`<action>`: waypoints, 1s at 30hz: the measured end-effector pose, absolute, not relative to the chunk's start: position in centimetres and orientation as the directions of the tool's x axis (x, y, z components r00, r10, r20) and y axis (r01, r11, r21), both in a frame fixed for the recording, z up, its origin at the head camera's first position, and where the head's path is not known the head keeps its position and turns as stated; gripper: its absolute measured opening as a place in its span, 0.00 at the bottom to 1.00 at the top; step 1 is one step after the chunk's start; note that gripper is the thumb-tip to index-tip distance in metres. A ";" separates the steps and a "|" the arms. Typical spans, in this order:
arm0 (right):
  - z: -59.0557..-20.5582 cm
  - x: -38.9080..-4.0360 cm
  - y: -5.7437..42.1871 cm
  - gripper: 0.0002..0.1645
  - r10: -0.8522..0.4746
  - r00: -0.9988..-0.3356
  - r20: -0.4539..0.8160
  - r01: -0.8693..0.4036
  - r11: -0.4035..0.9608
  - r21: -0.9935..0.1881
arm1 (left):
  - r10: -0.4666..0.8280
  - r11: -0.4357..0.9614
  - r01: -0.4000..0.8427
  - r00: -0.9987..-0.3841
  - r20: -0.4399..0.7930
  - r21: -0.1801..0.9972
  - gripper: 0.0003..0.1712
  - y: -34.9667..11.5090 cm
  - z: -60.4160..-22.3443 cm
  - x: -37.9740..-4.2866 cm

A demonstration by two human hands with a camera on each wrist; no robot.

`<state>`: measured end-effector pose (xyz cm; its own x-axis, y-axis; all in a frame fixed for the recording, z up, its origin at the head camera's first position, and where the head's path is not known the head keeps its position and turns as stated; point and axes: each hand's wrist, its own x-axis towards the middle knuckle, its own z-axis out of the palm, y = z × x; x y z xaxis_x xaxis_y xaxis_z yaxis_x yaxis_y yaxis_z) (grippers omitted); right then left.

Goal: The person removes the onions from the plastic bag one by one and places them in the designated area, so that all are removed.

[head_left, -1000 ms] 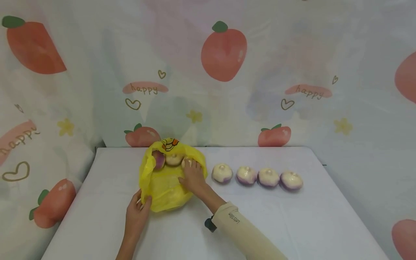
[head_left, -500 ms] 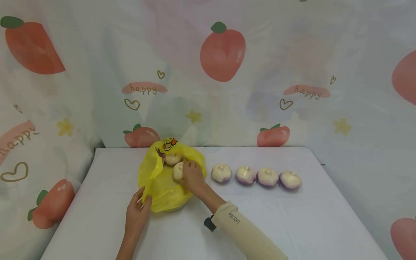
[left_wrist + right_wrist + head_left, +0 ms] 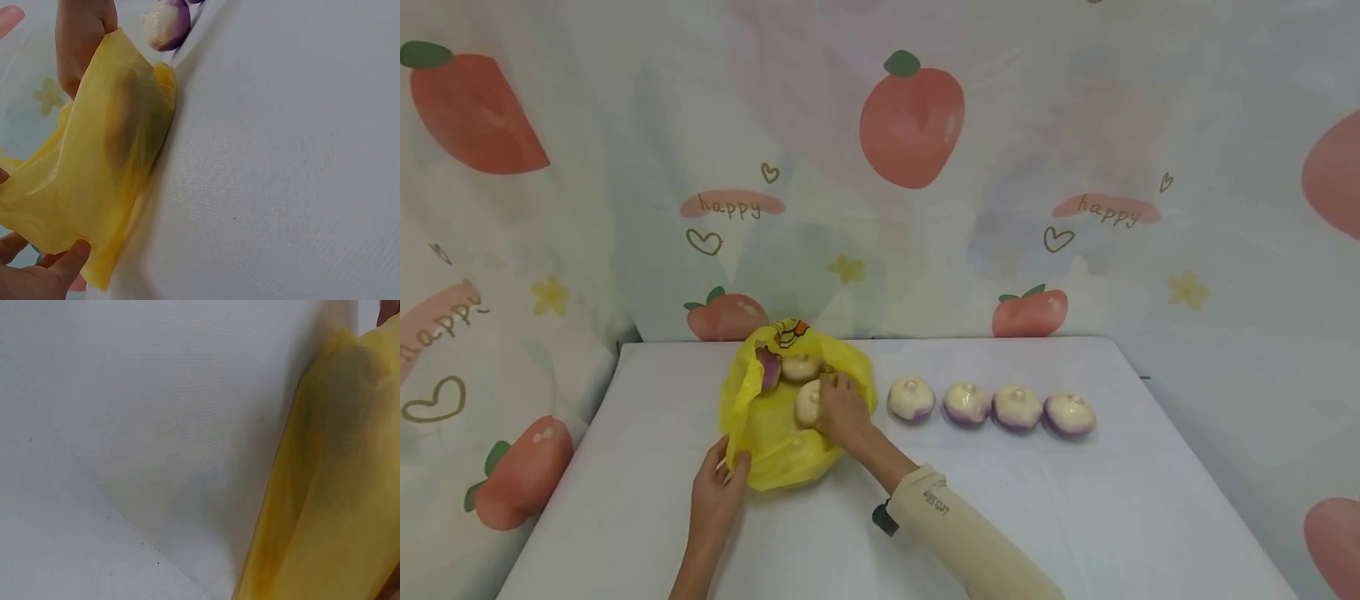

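Note:
A yellow plastic bag lies with its mouth spread on the white table. My left hand pinches the bag's near left edge; in the left wrist view its thumb presses the yellow film. Inside the mouth, my right hand grips a white turnip from its right side, and the fingers hide part of it. Behind that turnip sit another pale turnip and one showing its purple side. In the right wrist view the bag's wall hides most of the hand.
To the right of the bag, several white-and-purple turnips stand in a row, from the nearest turnip to the end turnip. A fruit-print curtain hangs behind the table.
My right hand has drawn the turnip from the bag's right side toward its middle and nearer to me. The bag's left edge dipped over the purple turnip, then opened again. My left hand stays put.

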<state>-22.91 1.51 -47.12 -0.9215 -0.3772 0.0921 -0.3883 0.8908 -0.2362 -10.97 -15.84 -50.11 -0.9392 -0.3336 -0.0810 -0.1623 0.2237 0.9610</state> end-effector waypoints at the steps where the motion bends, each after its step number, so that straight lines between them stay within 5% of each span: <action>1: -47.2 -22.9 1.5 0.39 -0.374 -0.923 0.084 -0.384 0.893 -0.236 | -0.334 0.224 -0.162 -0.939 -0.081 0.961 0.32 -15.8 -50.1 -11.0; 11: -47.2 -22.8 2.0 0.43 -0.383 -0.924 0.025 -0.369 0.870 -0.326 | -0.327 0.198 -0.161 -0.941 -0.089 0.967 0.33 -15.9 -50.2 -11.0; 30: -44.5 -21.4 5.2 0.45 -0.386 -0.899 0.206 -0.434 0.727 -0.532 | -0.344 0.222 -0.192 -0.933 -0.107 0.956 0.33 -15.9 -50.1 -11.0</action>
<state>-21.38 5.15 -44.52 -0.8991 -0.3862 0.2062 -0.4342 0.7271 -0.5317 -10.99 -15.88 -50.08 -0.9326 -0.3444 -0.1075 -0.1922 0.2221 0.9559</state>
